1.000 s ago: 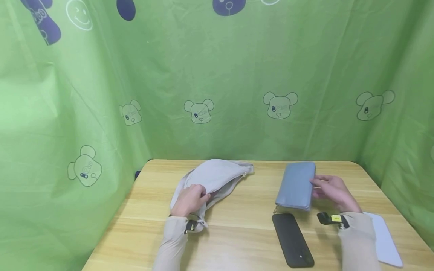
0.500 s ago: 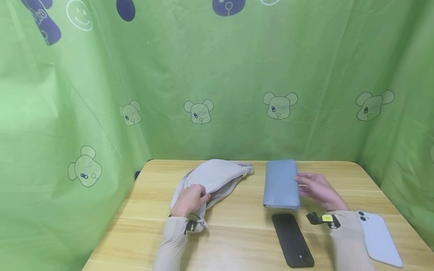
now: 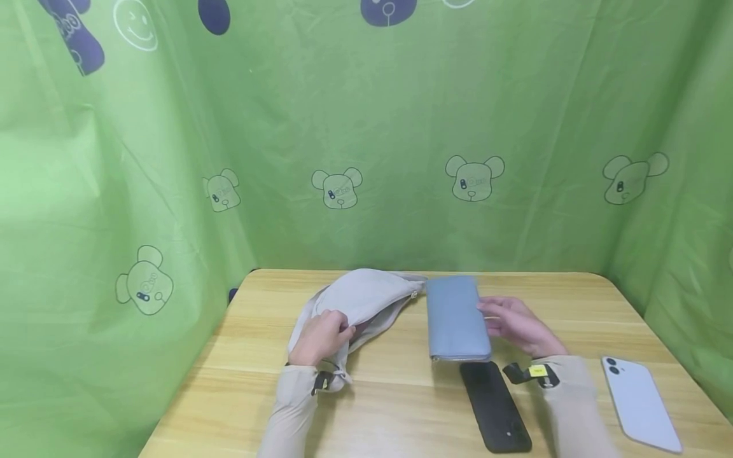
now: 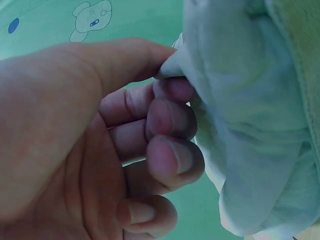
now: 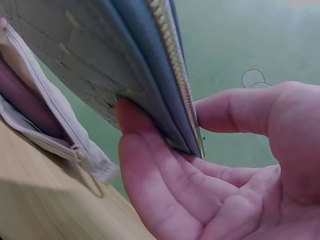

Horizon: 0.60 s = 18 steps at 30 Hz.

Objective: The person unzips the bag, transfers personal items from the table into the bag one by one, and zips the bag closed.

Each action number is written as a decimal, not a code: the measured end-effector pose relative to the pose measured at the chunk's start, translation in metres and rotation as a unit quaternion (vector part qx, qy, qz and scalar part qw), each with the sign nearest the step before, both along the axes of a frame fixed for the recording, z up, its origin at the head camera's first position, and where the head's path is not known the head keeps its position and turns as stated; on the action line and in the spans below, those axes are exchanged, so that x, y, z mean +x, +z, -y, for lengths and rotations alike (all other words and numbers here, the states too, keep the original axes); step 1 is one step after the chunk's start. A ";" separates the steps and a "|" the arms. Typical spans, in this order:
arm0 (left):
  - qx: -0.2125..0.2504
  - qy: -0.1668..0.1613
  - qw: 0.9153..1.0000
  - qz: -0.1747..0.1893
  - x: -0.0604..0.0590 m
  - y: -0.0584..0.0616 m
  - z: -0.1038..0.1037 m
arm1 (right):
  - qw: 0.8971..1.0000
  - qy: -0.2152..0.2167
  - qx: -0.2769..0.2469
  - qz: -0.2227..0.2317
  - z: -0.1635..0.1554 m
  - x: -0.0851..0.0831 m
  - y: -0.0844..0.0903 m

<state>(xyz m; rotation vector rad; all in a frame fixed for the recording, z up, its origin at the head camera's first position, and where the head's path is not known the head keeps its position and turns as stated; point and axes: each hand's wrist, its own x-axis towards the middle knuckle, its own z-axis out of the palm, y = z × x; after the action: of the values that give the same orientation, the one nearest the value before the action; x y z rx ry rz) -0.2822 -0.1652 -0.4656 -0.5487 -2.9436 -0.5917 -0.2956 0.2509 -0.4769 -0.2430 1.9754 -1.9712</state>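
A light grey waist bag (image 3: 363, 296) lies at the back left of the table, its zipped mouth gaping toward the front right. My left hand (image 3: 322, 337) pinches the edge of that opening; in the left wrist view the thumb and index finger hold a fold of the cloth (image 4: 240, 110). My right hand (image 3: 518, 324) grips a blue zip-around wallet (image 3: 458, 318) by its right edge, above the table and just right of the bag. In the right wrist view the thumb is on one face of the wallet (image 5: 145, 65) and the fingers are behind the quilted other face.
A black phone (image 3: 495, 407) lies on the wooden table (image 3: 395, 420), partly under the wallet's lower edge in the head view. Farther right lies a white phone (image 3: 641, 404). Green patterned curtains (image 3: 401, 229) stand behind and at both sides.
My right hand has carried the wallet leftward, from the right side toward the bag's opening, uncovering the white phone. My left hand has kept its place on the bag.
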 end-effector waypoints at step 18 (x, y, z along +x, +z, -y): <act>-0.002 0.000 1.000 -0.004 -0.001 -0.001 0.000 | 0.997 0.069 -0.016 0.019 0.029 -0.004 -0.019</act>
<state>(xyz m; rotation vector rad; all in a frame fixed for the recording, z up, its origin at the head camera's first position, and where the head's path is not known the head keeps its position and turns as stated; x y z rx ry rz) -0.2832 -0.1656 -0.4662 -0.5513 -2.9377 -0.5814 -0.2996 0.2218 -0.4958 -0.3364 1.8528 -1.9077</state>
